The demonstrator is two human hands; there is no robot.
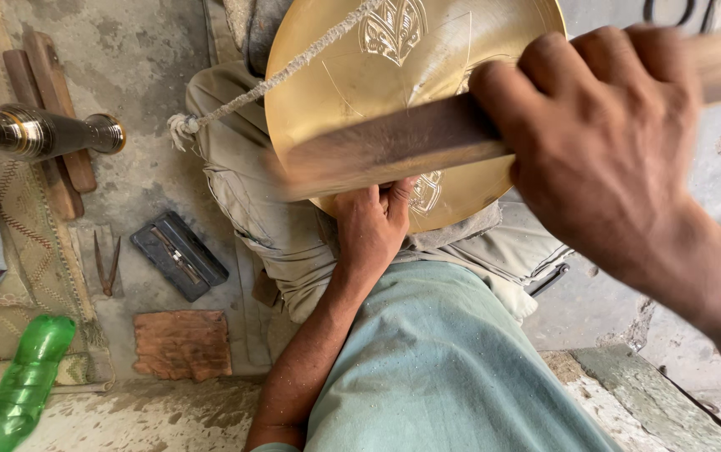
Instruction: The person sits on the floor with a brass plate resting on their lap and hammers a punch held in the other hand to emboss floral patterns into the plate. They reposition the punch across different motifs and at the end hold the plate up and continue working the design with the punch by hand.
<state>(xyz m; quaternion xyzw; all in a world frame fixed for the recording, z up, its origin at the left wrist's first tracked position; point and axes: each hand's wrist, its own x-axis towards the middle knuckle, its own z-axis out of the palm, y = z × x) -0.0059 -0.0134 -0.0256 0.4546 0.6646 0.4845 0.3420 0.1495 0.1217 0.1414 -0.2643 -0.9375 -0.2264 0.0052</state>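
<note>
Head view, looking down at lap and concrete floor [151,50]. Right hand [603,142] clenched around a wooden mallet handle [394,142], blurred, lying across the face of a round brass plate [377,75]. Plate tilted, resting on the lap over beige trousers [277,209], engraved leaf motifs near top and lower edge. Left hand [373,222] at the plate's lower rim, fingers curled up against it, gripping a small tool barely visible; cannot tell which kind. Rough cord [268,84] running diagonally from the plate's top to a frayed knot at the knee. Teal shirt [444,368] filling lower centre.

On the floor, left of the leg: dark rectangular sharpening block [179,255], small metal dividers [107,266] just beside it, reddish brick slab [183,343] below. Green plastic bottle [25,385] lying on its side at lower left, on a patterned mat [34,251]. Dark banded brass-trimmed vessel [42,132] lying on its side at far left, over two wooden sticks [51,125]. Stone slab [645,393] at lower right.
</note>
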